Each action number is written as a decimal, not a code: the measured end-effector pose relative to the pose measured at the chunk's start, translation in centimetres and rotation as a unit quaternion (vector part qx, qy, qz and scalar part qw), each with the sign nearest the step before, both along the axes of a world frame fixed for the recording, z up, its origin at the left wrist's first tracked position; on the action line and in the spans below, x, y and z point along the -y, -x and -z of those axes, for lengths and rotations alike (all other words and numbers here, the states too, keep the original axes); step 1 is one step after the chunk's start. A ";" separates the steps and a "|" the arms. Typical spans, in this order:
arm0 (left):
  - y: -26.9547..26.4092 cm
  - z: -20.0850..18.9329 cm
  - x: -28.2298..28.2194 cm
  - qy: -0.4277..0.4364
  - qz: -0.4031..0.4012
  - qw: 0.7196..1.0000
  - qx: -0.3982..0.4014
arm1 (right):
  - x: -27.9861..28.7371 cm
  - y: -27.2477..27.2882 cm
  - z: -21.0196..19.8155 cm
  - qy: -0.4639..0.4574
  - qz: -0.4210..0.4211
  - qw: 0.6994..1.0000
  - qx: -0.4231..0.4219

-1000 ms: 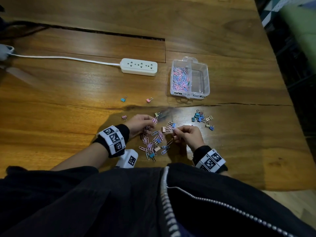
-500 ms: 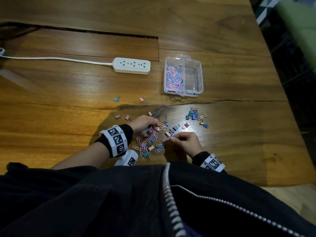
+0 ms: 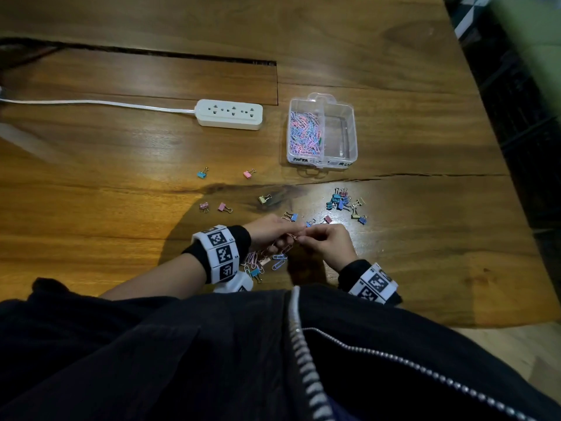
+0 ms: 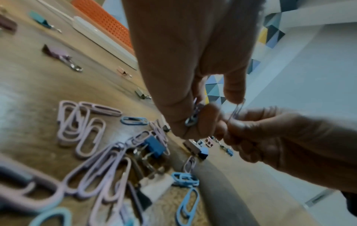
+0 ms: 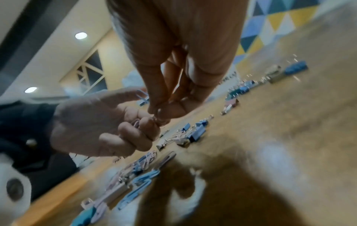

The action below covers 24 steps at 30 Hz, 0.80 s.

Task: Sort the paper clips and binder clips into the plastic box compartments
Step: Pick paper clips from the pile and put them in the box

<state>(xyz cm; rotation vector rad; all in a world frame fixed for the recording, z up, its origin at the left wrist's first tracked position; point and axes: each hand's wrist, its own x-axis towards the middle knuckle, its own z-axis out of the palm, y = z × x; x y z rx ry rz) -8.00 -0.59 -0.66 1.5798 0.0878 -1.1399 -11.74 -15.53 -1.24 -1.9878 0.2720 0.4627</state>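
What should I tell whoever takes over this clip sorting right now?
Left hand grips a few paper clips; right hand pinches one paper clip beside it, above the mixed pile.
Plastic box: left compartment holds paper clips, right compartment looks empty.
Binder clips lie loose on the table, with a cluster right of the hands.
Left: drop the held clips, finish the pile, box every binder clip.
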 end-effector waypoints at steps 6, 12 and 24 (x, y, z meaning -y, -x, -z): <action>-0.8 -0.1 -1.4 0.050 -0.037 0.995 -0.074 | -0.4 -0.6 -0.9 0.002 -0.033 0.999 0.040; -0.9 0.4 -2.8 0.112 -0.105 0.974 -0.165 | 0.2 -0.4 -0.3 -0.297 0.063 0.939 -0.164; -1.5 0.9 -3.9 -0.130 -0.002 0.981 0.141 | -1.4 0.3 1.6 0.181 -0.263 0.947 0.023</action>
